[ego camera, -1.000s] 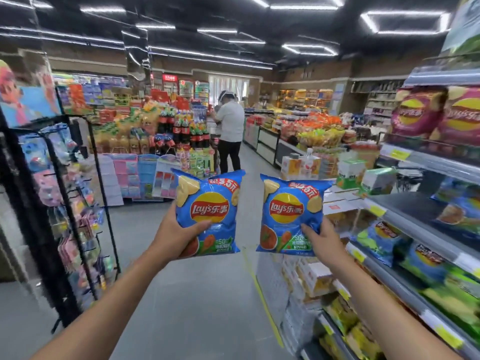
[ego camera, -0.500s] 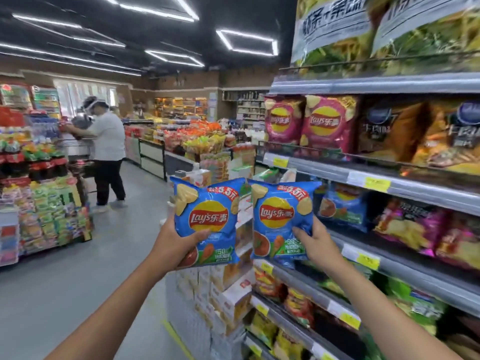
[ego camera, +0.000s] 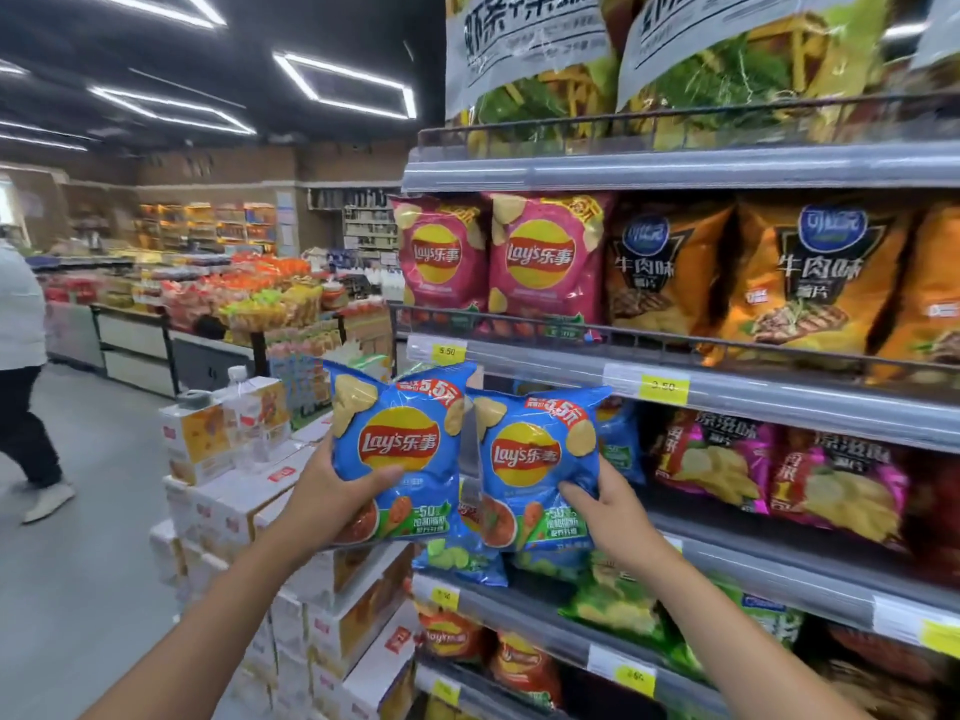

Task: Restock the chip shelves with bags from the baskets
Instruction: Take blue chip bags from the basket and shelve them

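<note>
At centre frame, the left hand (ego camera: 332, 493) grips the left blue bag (ego camera: 400, 449) and the right hand (ego camera: 618, 514) the right blue bag (ego camera: 535, 467), both held before the middle shelf (ego camera: 769, 556), neither yet placed.

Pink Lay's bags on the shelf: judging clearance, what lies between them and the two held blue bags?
Head view: a grey shelf rail with a yellow price tag, between pink bags and blue bags.

The left hand (ego camera: 332, 498) grips the left blue bag (ego camera: 397, 444), the right hand (ego camera: 621, 517) grips the right blue bag (ego camera: 535, 459) just beside it; the chip shelf (ego camera: 810, 569) stands behind the right hand, pink bags (ego camera: 540, 257) above both hands
</note>
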